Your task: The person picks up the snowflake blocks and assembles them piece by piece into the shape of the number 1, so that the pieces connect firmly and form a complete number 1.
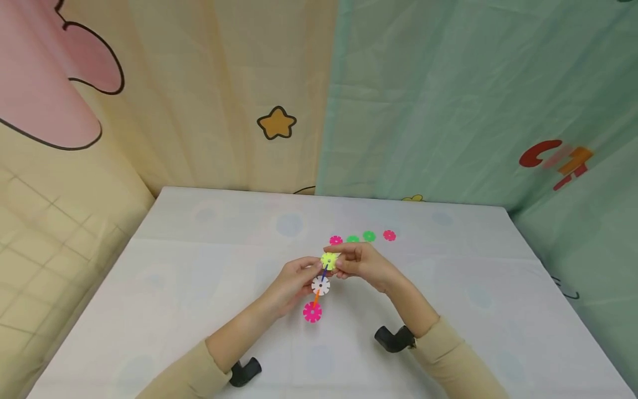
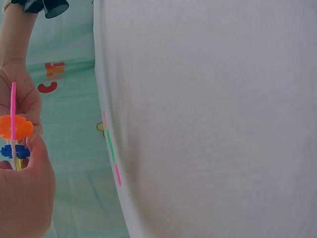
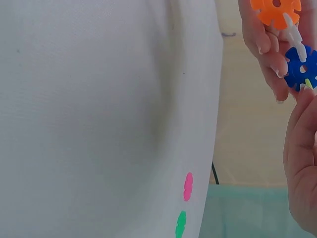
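Five plastic snowflake discs, slotted edge to edge, form a chain held above the table: a pink disc (image 1: 312, 312) at the near end, an orange disc (image 3: 276, 11), a white disc (image 1: 320, 286), a blue disc (image 3: 300, 74) and a yellow disc (image 1: 329, 260) at the far end. My left hand (image 1: 291, 287) grips the chain around its blue and white part, with fingers behind it. Thumb and fingers of my right hand (image 1: 368, 266) pinch the yellow disc where it meets the blue one. The hands nearly touch there.
Behind the hands several loose discs lie in a row on the white-covered table (image 1: 209, 288): a pink disc (image 1: 336, 240), a green disc (image 1: 353, 239), another green disc (image 1: 369, 236) and another pink disc (image 1: 389, 235). Curtains (image 1: 423, 100) hang beyond the table's back edge.
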Demonstrator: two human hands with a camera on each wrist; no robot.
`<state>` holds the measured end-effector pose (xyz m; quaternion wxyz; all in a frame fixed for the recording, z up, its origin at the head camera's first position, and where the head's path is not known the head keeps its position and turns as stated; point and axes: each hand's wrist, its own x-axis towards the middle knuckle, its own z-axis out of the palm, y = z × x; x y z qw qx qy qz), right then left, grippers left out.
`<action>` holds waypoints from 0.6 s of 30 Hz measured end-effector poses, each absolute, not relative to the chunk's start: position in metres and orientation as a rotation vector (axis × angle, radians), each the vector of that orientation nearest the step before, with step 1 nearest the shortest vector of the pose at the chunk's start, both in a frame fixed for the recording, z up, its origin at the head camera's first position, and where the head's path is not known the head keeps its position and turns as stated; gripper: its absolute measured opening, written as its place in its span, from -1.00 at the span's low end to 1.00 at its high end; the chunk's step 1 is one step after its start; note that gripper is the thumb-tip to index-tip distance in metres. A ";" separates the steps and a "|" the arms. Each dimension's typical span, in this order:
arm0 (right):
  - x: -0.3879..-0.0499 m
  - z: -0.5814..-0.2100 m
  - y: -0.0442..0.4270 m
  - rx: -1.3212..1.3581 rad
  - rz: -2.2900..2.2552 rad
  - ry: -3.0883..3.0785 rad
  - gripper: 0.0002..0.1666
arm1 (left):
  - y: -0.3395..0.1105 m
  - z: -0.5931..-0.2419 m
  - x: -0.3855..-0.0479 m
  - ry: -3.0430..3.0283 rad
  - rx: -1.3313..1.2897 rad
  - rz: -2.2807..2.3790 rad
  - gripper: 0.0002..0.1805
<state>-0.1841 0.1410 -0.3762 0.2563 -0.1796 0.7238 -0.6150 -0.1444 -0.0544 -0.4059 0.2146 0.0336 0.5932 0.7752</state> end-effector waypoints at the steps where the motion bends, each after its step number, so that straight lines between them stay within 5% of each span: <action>1: -0.184 -0.377 0.141 -0.490 -1.670 1.958 -0.53 | -0.055 -0.407 -0.145 1.641 0.089 2.148 -0.61; 18: -0.185 -0.382 0.142 -0.484 -1.642 1.938 -0.53 | -0.051 -0.403 -0.147 1.650 0.071 2.123 -0.70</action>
